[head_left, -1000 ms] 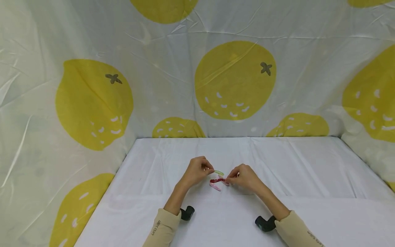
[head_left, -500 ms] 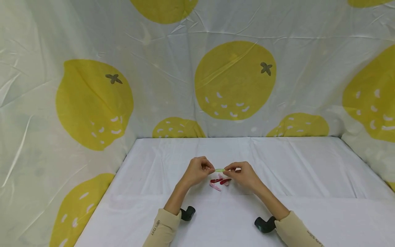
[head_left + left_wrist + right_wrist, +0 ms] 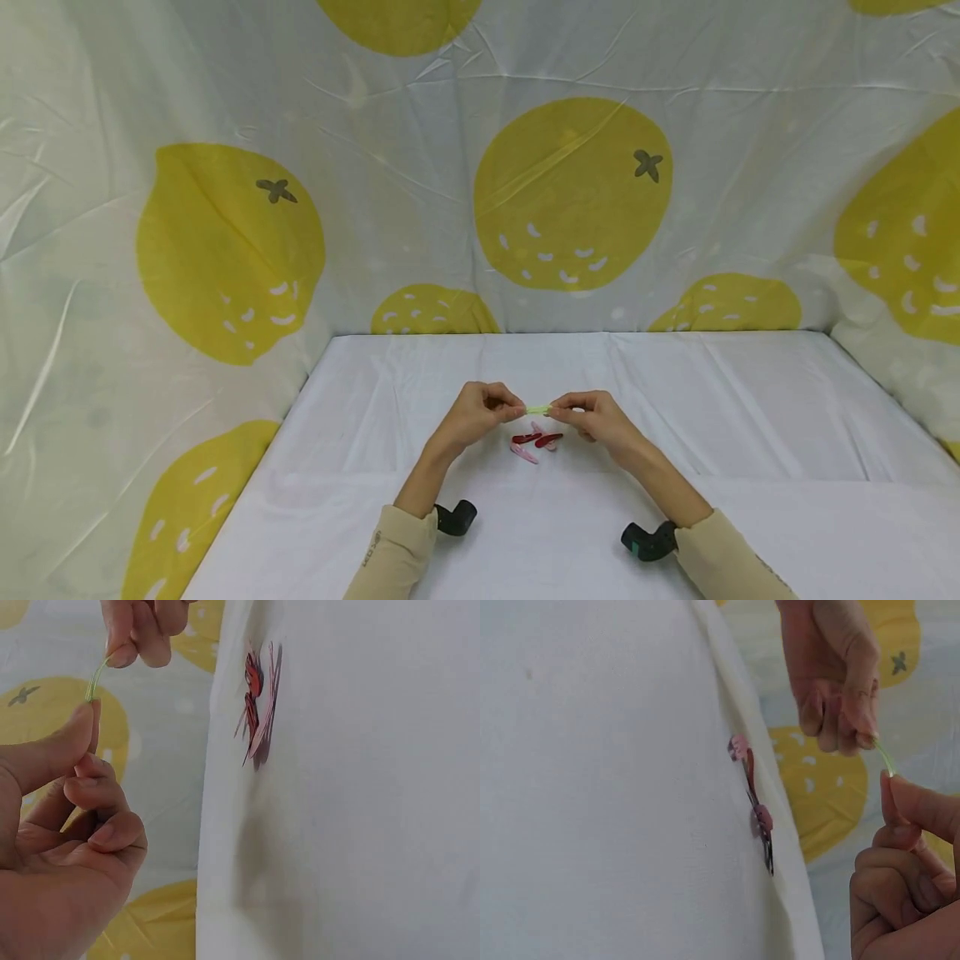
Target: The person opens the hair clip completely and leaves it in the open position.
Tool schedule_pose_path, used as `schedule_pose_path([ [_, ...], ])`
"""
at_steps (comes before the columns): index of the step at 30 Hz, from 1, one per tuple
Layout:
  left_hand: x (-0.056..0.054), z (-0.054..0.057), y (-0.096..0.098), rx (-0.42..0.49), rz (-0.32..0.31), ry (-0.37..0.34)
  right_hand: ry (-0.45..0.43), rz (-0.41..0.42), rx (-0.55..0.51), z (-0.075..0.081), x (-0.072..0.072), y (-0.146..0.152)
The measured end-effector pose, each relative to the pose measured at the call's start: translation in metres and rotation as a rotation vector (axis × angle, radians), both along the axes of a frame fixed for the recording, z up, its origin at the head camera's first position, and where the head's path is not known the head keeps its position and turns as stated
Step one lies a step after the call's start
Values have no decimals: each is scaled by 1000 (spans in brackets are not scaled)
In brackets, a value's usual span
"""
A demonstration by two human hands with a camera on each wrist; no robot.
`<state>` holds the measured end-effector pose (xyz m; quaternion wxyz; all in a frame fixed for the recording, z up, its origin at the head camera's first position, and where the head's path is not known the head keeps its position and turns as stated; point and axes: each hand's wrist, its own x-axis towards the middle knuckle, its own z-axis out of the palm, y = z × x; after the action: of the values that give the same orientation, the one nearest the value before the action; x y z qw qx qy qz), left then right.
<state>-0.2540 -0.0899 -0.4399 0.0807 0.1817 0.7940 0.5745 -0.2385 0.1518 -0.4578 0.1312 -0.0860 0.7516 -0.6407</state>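
Observation:
Held up over the table, a light green hair clip is pinched at its left end by my left hand and at its right end by my right hand. In the left wrist view the green clip shows between two sets of fingertips, slightly bent. Just below and nearer me lies a small pile: red hair clips and pink hair clips, some overlapping. The pink clips look decorated with small pink shapes in the right wrist view. My fingertips hide both ends of the green clip.
A white cloth covers the table. Behind and at the sides hangs a pale curtain printed with yellow lemons. Black wrist-worn devices stick out inward from both sleeves.
My right hand has let go of a red hair clip, which now lies on the pile, and has moved up to pinch the green clip. The left hand has kept its hold, shifting slightly.

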Motion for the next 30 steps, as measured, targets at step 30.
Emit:
schedule_pose_path([
  [30,0,-4,14,-181,68,463,-109,-110,-38,-2,-1,0],
])
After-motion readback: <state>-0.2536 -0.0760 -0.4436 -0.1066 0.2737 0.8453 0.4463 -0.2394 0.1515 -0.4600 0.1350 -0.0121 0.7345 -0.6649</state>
